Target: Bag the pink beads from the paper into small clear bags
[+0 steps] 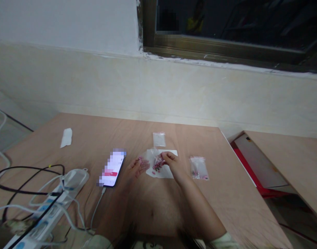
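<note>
A white sheet of paper (169, 173) lies on the table, with small dark red and pink beads or pieces (156, 168) heaped on it. My right hand (171, 160) is over the paper's right part, thumb and finger pinched on a small clear plastic bag (158, 159). My left hand (135, 168) is at the paper's left edge, its fingers smeared by motion. Something pink shows at its fingertips, but whether it grips anything is unclear. A zip bag with small pieces inside (199, 168) lies right of my right hand. Another small zip bag (159, 139) lies beyond the paper.
A lit phone (113, 168) on a charging cable lies left of my left hand. At the left sits a power strip (52, 204) with tangled cables. A white scrap (66, 137) lies at the back left. The wooden table (238, 204) ends at a gap on the right.
</note>
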### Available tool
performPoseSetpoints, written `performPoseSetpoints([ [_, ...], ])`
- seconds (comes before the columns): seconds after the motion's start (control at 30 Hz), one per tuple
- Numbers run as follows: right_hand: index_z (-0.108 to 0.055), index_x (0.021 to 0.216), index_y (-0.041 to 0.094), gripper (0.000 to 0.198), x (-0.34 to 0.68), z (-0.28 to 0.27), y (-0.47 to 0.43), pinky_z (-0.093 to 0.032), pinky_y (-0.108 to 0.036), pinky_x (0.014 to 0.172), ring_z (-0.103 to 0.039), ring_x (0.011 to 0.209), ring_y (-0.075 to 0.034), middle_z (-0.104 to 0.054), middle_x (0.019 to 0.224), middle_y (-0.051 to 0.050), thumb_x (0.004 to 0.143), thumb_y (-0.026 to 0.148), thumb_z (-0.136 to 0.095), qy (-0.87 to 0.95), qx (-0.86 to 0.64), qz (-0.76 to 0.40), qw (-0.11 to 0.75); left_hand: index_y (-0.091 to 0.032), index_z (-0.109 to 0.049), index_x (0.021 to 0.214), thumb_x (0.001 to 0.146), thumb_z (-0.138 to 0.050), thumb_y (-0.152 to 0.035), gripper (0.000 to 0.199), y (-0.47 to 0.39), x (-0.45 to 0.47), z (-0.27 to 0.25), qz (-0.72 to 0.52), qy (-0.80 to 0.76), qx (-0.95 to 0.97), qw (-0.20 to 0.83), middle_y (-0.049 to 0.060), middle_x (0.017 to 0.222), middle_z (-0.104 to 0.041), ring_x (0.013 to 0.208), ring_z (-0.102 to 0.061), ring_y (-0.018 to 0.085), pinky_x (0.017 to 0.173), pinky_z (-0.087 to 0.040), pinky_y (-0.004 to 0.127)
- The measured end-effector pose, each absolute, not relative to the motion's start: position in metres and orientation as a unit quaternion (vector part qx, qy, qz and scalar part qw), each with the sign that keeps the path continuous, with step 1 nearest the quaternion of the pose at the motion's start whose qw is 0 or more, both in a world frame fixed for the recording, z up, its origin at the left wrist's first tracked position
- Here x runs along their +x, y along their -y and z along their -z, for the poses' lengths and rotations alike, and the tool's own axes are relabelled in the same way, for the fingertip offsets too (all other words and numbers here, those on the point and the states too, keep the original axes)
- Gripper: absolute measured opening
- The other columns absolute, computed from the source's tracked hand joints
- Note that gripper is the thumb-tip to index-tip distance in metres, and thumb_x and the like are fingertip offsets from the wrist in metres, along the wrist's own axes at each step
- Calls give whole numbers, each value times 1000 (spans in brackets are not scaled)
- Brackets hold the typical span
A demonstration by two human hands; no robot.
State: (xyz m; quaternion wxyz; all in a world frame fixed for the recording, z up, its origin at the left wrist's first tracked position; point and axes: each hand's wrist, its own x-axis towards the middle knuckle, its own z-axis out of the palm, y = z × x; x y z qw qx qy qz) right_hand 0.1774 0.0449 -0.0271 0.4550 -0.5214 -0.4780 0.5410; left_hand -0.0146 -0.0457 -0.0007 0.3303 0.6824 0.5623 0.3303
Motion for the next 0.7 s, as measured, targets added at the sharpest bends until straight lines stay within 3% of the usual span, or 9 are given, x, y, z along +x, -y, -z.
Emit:
performPoseSetpoints([
  [0.1,-56,68,15,25,181,45,-56,-41,-26,58,-54,63,-15,-60,69,-5,72,37,-46,495,-622,-420,437,-31,-46,115,76,-45,-13,43,40,-14,2,-368,-560,632,390,-2,129,-44,126,-27,21,103,-29,45],
  [0.27,-61,74,12,16,174,68,-66,-36,-28,72,-53,82,-19,-62,81,-11,69,22,-50,601,-730,-226,234,-27,-52,106,75,-48,-20,32,20,-7,5,-494,-487,449,563,1,119,-54,122,-34,22,99,-36,41],
  [0.37,-62,82,12,19,166,68,-68,-34,-27,72,-51,87,-21,-61,88,-13,69,18,-49,618,-746,-193,157,-24,-55,97,76,-44,-24,24,-6,0,12,-500,-446,353,653,3,105,-63,111,-48,23,93,-41,41],
  [0.5,-62,84,12,22,161,62,-70,-34,-27,69,-50,89,-23,-61,90,-12,70,14,-47,621,-751,-189,119,-24,-58,90,76,-44,-24,20,-28,4,24,-487,-422,321,694,3,95,-66,104,-53,24,90,-43,41],
  [0.7,-63,81,13,21,161,60,-73,-34,-26,68,-51,86,-22,-62,88,-11,69,10,-46,626,-746,-196,113,-22,-58,93,76,-45,-21,22,-9,-4,23,-507,-406,329,685,4,104,-63,112,-47,24,95,-39,42],
])
